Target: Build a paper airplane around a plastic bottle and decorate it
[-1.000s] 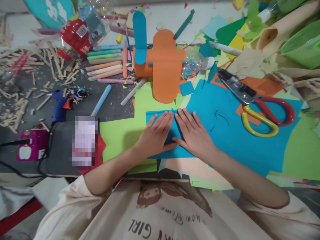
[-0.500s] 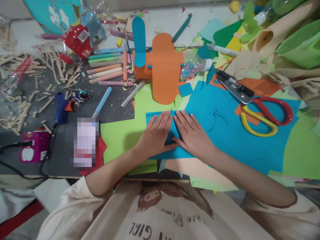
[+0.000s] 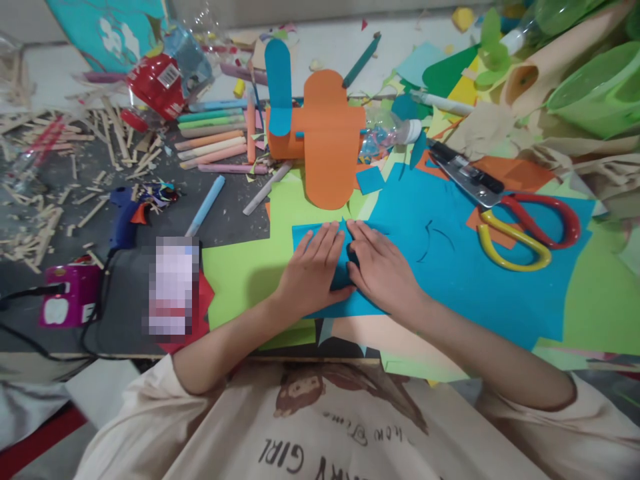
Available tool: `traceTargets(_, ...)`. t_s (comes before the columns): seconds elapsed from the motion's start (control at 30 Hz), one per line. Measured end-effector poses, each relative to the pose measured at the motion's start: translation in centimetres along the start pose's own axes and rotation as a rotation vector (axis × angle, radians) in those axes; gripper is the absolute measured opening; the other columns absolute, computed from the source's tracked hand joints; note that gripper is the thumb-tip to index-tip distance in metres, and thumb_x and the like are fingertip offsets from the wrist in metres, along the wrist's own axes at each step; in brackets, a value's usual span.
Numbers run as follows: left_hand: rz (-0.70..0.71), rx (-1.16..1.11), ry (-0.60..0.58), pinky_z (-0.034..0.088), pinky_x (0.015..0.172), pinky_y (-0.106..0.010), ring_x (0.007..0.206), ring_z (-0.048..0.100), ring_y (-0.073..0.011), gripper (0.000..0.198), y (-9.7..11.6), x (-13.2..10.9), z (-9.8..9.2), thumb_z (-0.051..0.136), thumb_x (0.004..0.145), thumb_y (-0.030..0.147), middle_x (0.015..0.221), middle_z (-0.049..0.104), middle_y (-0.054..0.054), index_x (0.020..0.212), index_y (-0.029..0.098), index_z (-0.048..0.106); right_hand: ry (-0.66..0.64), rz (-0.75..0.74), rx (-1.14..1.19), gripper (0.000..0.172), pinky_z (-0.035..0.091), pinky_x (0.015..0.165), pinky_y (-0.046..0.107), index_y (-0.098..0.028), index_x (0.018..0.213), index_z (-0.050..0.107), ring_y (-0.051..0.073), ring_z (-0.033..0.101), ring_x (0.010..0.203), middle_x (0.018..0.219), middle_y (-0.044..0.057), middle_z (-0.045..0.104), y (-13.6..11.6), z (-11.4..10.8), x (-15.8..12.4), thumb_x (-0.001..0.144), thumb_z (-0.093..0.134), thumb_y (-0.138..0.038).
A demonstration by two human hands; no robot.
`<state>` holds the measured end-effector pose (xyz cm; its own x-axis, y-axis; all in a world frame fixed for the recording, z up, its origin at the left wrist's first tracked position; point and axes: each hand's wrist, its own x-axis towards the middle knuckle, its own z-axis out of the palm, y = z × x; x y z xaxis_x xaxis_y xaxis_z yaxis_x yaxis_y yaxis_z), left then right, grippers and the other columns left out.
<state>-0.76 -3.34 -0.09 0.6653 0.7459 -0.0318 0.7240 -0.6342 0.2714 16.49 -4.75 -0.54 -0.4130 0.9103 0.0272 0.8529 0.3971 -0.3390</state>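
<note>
Blue paper (image 3: 363,308) lies under both hands near the table's front edge. My left hand (image 3: 311,270) rests flat on it, fingers stretched forward and thumb pointing right. Close beside it, my right hand (image 3: 387,270) presses on the paper with slightly bent fingers, its thumb apart from the index finger. The hands hide much of this paper, and I cannot tell whether it joins the large blue sheet (image 3: 500,300) with pen lines at the right. An orange paper airplane (image 3: 333,163) with a blue upright piece stands just beyond the hands.
Red-and-yellow-handled scissors (image 3: 515,237) and a black cutter (image 3: 467,167) lie to the right. At left are a phone (image 3: 173,287), a blue glue gun (image 3: 123,217), a purple power adapter (image 3: 70,293), several markers (image 3: 215,137) and wooden sticks. A plastic bottle (image 3: 387,133) lies behind the airplane.
My right hand's fingers have bent more and its thumb has drawn back, leaving a dark gap beside the index finger. My left hand stays in place on the paper.
</note>
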Motion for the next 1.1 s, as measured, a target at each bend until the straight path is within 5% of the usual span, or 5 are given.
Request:
traceTargets(0.5, -0.201, 0.182, 0.006, 0.032, 0.114, -0.051, 0.140, 0.036, -0.0370, 0.078, -3.8, -3.0, -2.3, 0.036, 0.093, 0.057, 0.150, 0.038, -0.024, 0.146, -0.001, 0.035, 0.098, 0.060, -0.158, 0.030, 0.039, 0.106, 0.056, -0.016, 0.107, 0.057, 0.032, 0.050, 0.130, 0.139, 0.019, 0.055, 3.5, -2.0, -2.3, 0.097, 0.036, -0.035)
traceTargets(0.8, -0.144, 0.154, -0.032, 0.027, 0.112, -0.062, 0.140, 0.035, -0.0400, 0.073, -1.9, -3.3, -1.6, 0.041, 0.093, 0.057, 0.152, 0.037, -0.017, 0.147, 0.009, 0.035, 0.082, -0.004, -0.142, 0.035, 0.046, 0.097, 0.048, -0.012, 0.121, 0.056, 0.032, 0.056, 0.114, 0.124, 0.018, 0.061, 3.1, -2.9, 1.0, 0.096, 0.041, -0.032)
traceTargets(0.97, -0.168, 0.153, -0.041, 0.024, 0.104, -0.076, 0.139, 0.034, -0.0451, 0.068, -1.4, -3.5, -1.4, 0.043, 0.092, 0.058, 0.153, 0.036, -0.016, 0.147, 0.019, 0.037, 0.129, 0.049, 0.062, 0.027, 0.049, 0.085, 0.041, -0.018, 0.095, 0.060, 0.028, 0.059, 0.097, 0.103, 0.013, 0.065, 3.2, -2.5, 1.2, 0.096, 0.040, -0.036)
traceTargets(1.1, -0.170, 0.124, 0.001, 0.025, 0.101, -0.076, 0.135, 0.040, -0.0458, 0.057, -1.8, -3.1, -2.4, 0.045, 0.092, 0.055, 0.148, 0.042, -0.021, 0.138, 0.022, 0.050, 0.157, 0.153, 0.387, 0.030, 0.047, 0.068, 0.032, -0.021, 0.083, 0.058, 0.021, 0.059, 0.077, 0.085, 0.007, 0.065, 3.1, -2.7, 1.3, 0.096, 0.039, -0.040)
